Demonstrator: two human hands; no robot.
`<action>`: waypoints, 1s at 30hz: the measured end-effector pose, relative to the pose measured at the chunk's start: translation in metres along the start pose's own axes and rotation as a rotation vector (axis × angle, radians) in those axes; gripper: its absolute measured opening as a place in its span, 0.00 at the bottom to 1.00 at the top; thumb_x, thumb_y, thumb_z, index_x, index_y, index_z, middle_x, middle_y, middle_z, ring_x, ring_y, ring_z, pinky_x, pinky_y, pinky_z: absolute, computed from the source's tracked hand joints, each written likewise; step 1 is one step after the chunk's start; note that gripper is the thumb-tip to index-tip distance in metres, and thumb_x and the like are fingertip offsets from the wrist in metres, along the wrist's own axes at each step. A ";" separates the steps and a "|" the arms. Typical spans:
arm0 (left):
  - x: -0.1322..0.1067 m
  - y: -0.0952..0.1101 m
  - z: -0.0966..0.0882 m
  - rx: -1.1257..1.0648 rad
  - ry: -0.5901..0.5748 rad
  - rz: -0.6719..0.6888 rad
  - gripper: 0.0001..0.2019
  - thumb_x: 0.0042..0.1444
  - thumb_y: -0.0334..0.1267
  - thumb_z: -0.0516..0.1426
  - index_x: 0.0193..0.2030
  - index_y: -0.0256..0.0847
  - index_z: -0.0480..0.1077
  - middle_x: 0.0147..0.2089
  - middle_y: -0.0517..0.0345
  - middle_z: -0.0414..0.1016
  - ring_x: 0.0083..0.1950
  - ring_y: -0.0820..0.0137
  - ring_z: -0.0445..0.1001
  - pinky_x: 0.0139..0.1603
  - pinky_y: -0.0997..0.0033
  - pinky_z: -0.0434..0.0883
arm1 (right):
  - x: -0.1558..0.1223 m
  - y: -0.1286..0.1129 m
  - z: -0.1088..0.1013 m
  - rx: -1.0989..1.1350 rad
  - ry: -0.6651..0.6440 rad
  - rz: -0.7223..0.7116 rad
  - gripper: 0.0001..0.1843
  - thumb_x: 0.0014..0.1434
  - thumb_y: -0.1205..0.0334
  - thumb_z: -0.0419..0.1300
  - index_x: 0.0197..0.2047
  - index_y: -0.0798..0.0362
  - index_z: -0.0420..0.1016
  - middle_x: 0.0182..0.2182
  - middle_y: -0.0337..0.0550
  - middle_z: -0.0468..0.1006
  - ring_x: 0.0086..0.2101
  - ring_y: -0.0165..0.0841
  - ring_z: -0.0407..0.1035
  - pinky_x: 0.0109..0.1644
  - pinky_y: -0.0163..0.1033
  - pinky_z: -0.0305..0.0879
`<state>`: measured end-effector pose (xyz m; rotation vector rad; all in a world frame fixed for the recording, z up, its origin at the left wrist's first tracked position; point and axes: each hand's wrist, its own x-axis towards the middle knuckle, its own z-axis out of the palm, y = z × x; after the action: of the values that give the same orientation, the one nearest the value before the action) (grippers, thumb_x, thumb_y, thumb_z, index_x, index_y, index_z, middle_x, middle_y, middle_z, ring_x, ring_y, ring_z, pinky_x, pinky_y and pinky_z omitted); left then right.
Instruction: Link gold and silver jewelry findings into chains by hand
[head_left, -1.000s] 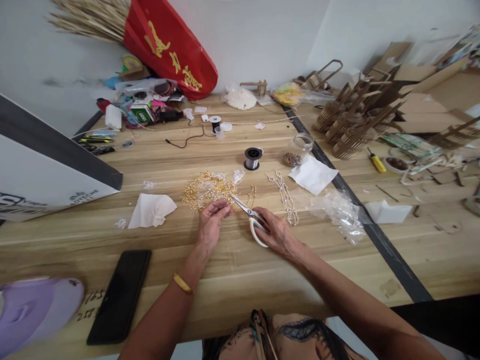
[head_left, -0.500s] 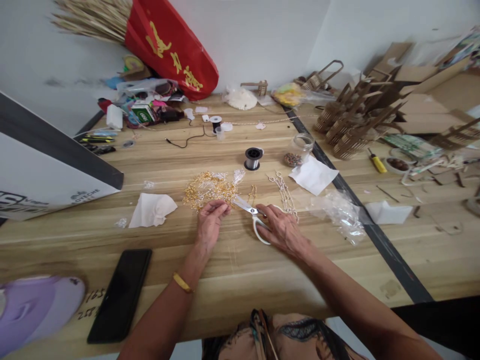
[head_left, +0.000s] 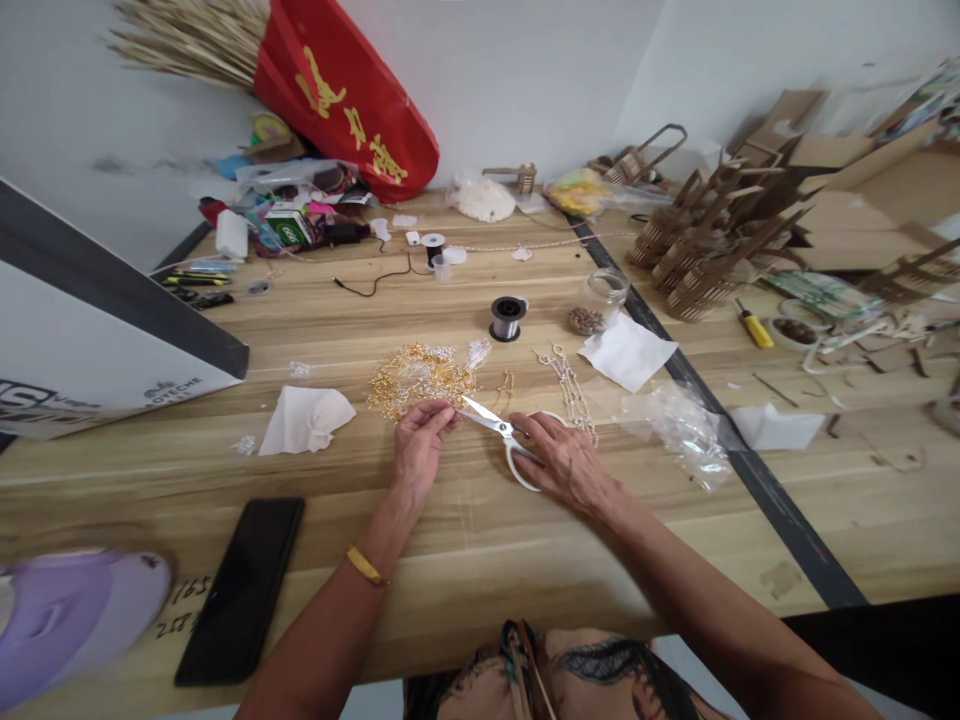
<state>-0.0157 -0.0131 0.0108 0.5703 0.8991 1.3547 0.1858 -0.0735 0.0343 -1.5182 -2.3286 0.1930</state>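
My left hand [head_left: 418, 452] rests on the wooden table [head_left: 480, 560] with its fingertips pinched together at the near edge of a pile of gold beaded chains [head_left: 420, 378]; what they pinch is too small to see. My right hand [head_left: 564, 462] holds white-handled scissors [head_left: 504, 436], whose blades are slightly apart and point left toward my left fingertips. A strand of white beads [head_left: 574, 390] lies just beyond my right hand.
A spool of thread [head_left: 507, 317], a glass jar of beads [head_left: 598, 298] and white paper [head_left: 626, 350] lie behind. A crumpled tissue [head_left: 306, 418] and black phone [head_left: 241, 588] sit to the left, clear plastic [head_left: 682, 425] to the right. Wooden baskets [head_left: 697, 250] crowd the far right.
My right hand has shifted slightly up and right with the scissors, keeping the blades aimed at my left fingertips. My left hand stays pinched at the pile's edge.
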 end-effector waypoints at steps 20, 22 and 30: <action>-0.006 -0.004 0.005 0.072 -0.014 -0.014 0.12 0.31 0.30 0.68 0.27 0.36 0.74 0.28 0.59 0.77 0.31 0.73 0.74 0.36 0.71 0.72 | 0.003 -0.009 0.004 -0.052 -0.026 0.025 0.19 0.63 0.59 0.51 0.57 0.51 0.61 0.39 0.46 0.72 0.38 0.34 0.67 0.35 0.34 0.60; -0.006 -0.004 0.006 0.064 -0.014 -0.018 0.12 0.31 0.30 0.68 0.27 0.36 0.74 0.28 0.59 0.77 0.30 0.73 0.74 0.36 0.71 0.72 | 0.003 -0.009 0.004 -0.058 -0.026 0.029 0.18 0.63 0.59 0.51 0.56 0.51 0.61 0.38 0.46 0.72 0.37 0.34 0.67 0.35 0.34 0.59; -0.007 -0.003 0.006 0.076 -0.032 -0.017 0.11 0.33 0.29 0.67 0.27 0.36 0.74 0.28 0.58 0.77 0.31 0.73 0.74 0.37 0.70 0.71 | 0.002 -0.010 0.008 -0.091 -0.001 0.029 0.19 0.63 0.59 0.52 0.57 0.51 0.61 0.39 0.45 0.72 0.37 0.34 0.67 0.32 0.34 0.57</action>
<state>-0.0091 -0.0195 0.0132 0.6394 0.9310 1.2968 0.1736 -0.0746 0.0301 -1.5964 -2.3465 0.0963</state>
